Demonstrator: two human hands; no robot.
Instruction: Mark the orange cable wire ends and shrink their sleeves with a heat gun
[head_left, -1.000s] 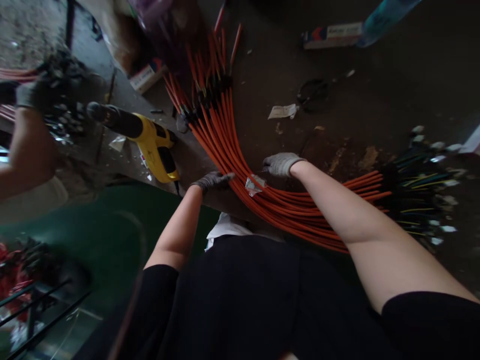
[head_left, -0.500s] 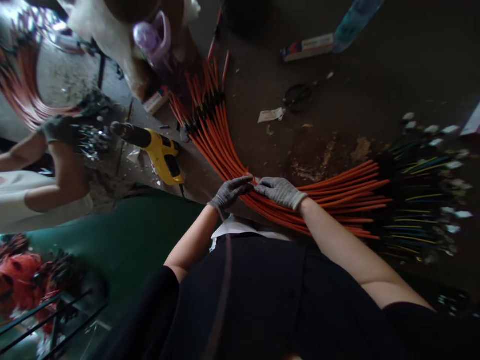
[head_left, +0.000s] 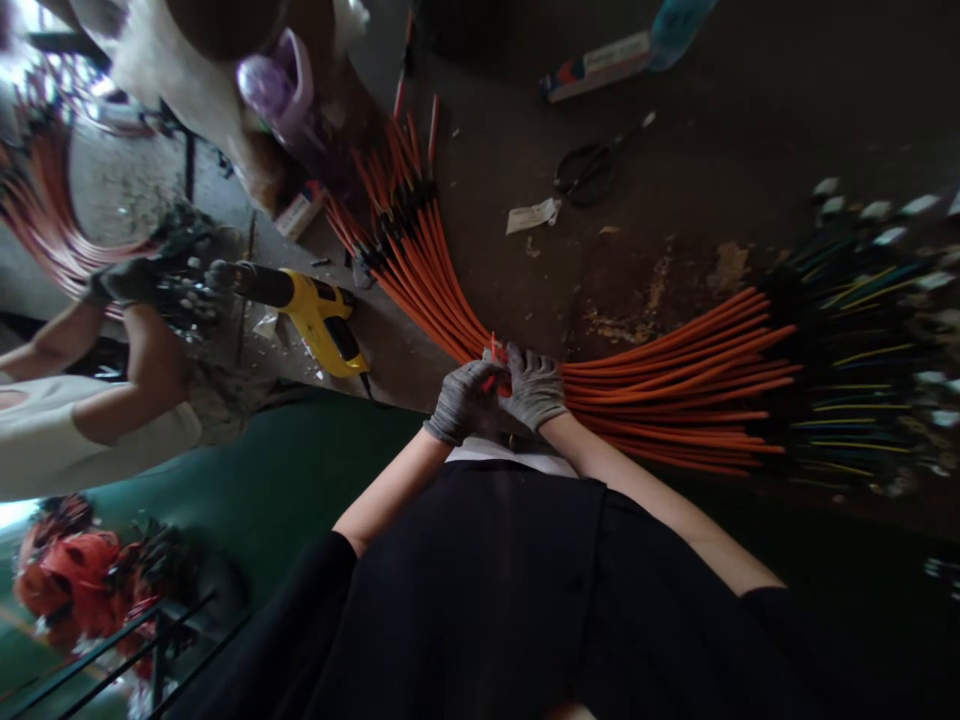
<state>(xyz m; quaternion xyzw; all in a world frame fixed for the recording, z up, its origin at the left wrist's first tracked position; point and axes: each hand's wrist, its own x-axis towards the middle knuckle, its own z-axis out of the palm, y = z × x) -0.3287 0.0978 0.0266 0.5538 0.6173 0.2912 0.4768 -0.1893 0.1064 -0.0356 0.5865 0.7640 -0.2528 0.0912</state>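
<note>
Orange cable loops (head_left: pixel 45 200) hang at far upper left, and below them a co-worker's gloved hand (head_left: pixel 124 282) grips a clump of dark, shiny wire ends (head_left: pixel 184 290). Just right of that hand lies a yellow power tool (head_left: pixel 319 325), a drill or heat gun, I can't tell which. Red-and-black bundles (head_left: pixel 75 585) sit at lower left beside green flooring (head_left: pixel 247 470). At centre, my left hand (head_left: pixel 465 402) and right hand (head_left: pixel 534 388), both in grey gloves, are pressed together, fingers curled and pinching a small red piece (head_left: pixel 495 365); how the fingertips meet on it is hidden. From there, the orange cable bundle (head_left: pixel 675 400) fans across the dark floor (head_left: pixel 712 130), upward and rightward, ending at far right in thin coloured wires (head_left: pixel 847 375). Scissors (head_left: pixel 589 170) lie above it. Each cable looks light but springy, the whole bundle heavier and somewhat slick; I'd take hold at the narrow waist by my hands, not at the bendable fine wires.
</note>
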